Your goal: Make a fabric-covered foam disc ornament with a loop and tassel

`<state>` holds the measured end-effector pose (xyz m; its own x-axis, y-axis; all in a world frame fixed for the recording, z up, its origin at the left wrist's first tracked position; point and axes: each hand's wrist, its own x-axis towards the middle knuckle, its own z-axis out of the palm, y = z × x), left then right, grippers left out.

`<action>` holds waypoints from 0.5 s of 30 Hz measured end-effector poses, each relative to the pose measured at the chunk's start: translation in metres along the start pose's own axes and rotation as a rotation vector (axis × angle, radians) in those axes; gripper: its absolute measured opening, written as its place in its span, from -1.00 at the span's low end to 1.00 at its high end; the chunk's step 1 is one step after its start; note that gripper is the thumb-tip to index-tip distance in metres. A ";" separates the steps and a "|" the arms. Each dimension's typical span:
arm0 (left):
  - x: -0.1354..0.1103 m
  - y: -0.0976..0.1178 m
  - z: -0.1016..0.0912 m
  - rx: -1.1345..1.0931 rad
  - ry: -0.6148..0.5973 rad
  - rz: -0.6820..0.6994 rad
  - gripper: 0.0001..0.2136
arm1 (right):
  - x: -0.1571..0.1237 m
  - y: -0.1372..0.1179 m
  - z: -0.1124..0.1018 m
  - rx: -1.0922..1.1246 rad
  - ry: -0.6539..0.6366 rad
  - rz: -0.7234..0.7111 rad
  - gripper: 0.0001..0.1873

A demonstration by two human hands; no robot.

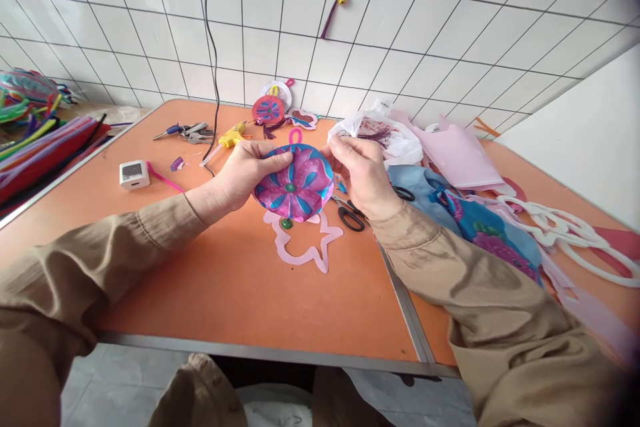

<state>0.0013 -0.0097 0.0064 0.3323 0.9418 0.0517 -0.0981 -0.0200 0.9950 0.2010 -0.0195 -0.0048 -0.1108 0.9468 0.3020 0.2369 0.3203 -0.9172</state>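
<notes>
A flat round disc (294, 182) bears a magenta-and-purple flower with blue teardrop streaks and a green centre, its slim loop (296, 130) hot pink, its small round bead (286, 223) dark green, against a plain orange tabletop (225, 294); white wall tiles (280, 4) carry a dark-lined grid.

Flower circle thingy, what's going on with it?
A person's left hand holds the round flower ornament by its edge, above the orange table. The right hand is at its other side; whether it grips anything is hard to tell. A pink loop tops it, and a green bead hangs below. A yellow glue gun and scissors lie on the table.
</notes>
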 end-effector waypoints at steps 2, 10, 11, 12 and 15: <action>-0.006 0.002 -0.004 -0.045 0.041 -0.009 -0.73 | 0.000 -0.004 -0.004 0.073 0.063 -0.014 -0.53; -0.031 0.015 -0.032 -0.226 0.056 -0.177 -0.79 | -0.003 -0.006 -0.012 -0.163 -0.086 0.045 -0.85; -0.033 0.013 -0.035 -0.215 0.066 -0.187 -0.78 | -0.004 -0.005 -0.015 -0.284 -0.138 0.058 -0.87; -0.034 0.011 -0.037 -0.204 0.082 -0.190 -0.78 | -0.006 -0.004 -0.018 -0.434 -0.181 0.067 -0.89; -0.034 -0.004 -0.042 -0.168 0.136 -0.208 -0.72 | -0.015 -0.002 -0.028 -0.957 -0.286 0.101 -0.77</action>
<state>-0.0492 -0.0277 -0.0034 0.2344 0.9562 -0.1751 -0.1990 0.2235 0.9542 0.2291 -0.0335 -0.0005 -0.2454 0.9683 0.0456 0.9204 0.2476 -0.3025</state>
